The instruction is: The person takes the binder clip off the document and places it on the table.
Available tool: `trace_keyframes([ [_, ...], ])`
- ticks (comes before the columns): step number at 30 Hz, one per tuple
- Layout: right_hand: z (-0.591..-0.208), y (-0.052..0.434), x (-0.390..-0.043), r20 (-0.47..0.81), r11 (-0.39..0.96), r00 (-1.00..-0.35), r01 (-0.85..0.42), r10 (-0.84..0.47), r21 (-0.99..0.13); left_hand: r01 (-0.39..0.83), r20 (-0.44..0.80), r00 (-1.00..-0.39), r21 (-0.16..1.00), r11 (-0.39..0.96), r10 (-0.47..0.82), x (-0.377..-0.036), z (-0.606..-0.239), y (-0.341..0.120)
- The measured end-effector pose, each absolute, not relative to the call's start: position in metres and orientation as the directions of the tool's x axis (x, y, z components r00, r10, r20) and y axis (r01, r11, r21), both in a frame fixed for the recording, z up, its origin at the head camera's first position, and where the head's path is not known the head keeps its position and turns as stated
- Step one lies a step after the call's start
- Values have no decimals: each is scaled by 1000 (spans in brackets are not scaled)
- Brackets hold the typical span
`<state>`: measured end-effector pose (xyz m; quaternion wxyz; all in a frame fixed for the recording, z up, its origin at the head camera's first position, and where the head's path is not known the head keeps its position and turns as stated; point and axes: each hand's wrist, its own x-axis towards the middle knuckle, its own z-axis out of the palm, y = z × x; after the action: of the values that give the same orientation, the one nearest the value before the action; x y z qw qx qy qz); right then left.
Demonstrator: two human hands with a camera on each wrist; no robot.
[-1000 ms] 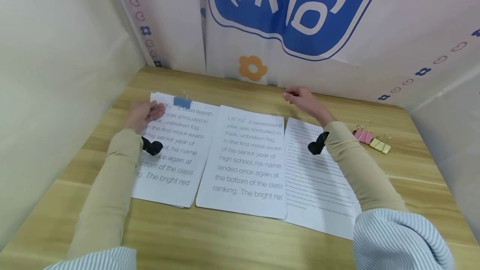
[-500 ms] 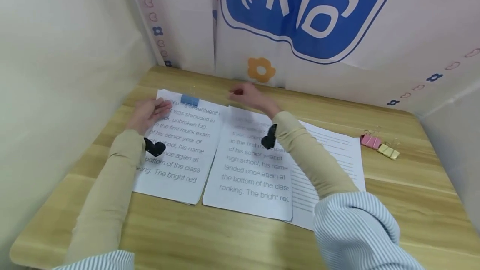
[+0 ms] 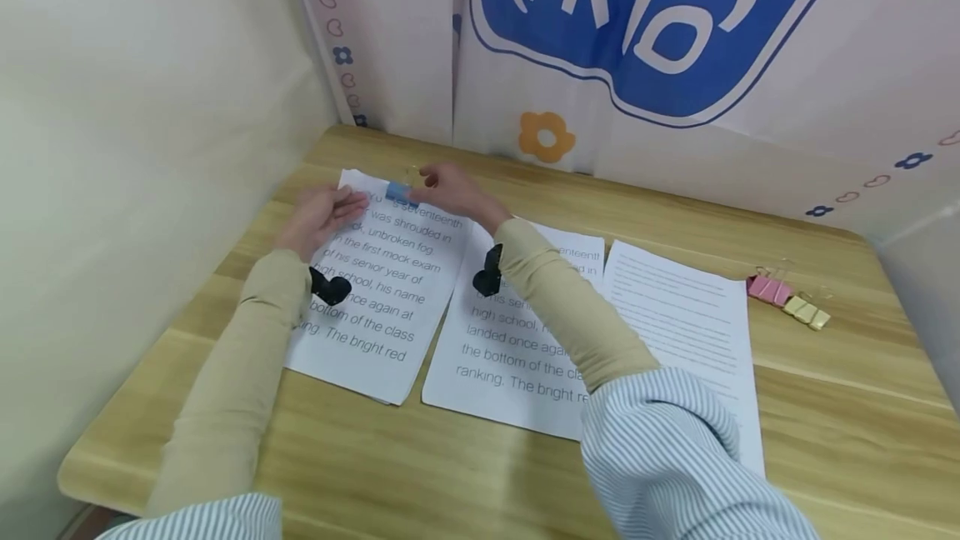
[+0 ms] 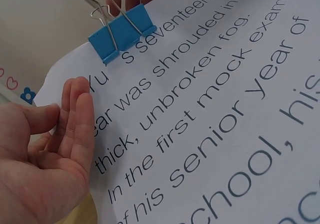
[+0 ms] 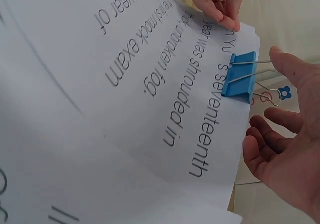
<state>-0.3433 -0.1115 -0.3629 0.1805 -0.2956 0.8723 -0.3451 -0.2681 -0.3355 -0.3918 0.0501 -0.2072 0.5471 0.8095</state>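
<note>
My left hand (image 3: 318, 219) pinches the left edge of a stack of printed sheets (image 3: 375, 307) near its top corner. A blue binder clip (image 4: 122, 32) is clamped on the top edge, its wire handles standing up beyond the paper. From the right, my right hand (image 5: 295, 129) has come to this clip. In the right wrist view its thumb is right at the end of one wire handle, while the other fingers are loosely bent below, apart from the thumb. My left hand (image 5: 220, 4) also shows there, at the sheets' corner.
A second large-print sheet (image 3: 502, 382) lies to the right, partly under my right forearm. Beyond it is a page of small text (image 3: 678, 298). A pink binder clip (image 3: 770, 288) and a yellow binder clip (image 3: 807, 311) sit at the right. A printed cloth wall (image 3: 495, 107) backs the table.
My right hand has swept left across the table, from above the small-text page to the blue binder clip. My left hand stays at the stack's edge. The head view has shifted slightly.
</note>
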Motion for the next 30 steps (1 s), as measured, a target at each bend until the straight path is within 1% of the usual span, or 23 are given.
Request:
trace_keyframes([
  [5,-365,-116,-346,-82,564,-765,-393,-639,-726,-316,-399,-905,862,-396,-148,-268,-391,-334],
  [8,-364,-117,-347,-74,553,-765,-391,-639,-736,-333,-404,-905,868,-370,-133,-267,-390,-334],
  [16,-361,-114,-348,-101,554,-774,-350,-626,-755,-368,-405,-900,904,-219,-162,-267,-385,-335],
  [21,-363,-115,-349,-109,554,-776,-336,-621,-761,-382,-410,-895,908,-175,-174,-266,-385,-334],
  [25,-364,-115,-350,-94,547,-778,-345,-621,-763,-380,-406,-897,910,-165,-177,-265,-385,-332],
  [30,-365,-114,-351,-56,549,-770,-399,-635,-734,-368,-394,-903,915,-163,-171,-265,-383,-329],
])
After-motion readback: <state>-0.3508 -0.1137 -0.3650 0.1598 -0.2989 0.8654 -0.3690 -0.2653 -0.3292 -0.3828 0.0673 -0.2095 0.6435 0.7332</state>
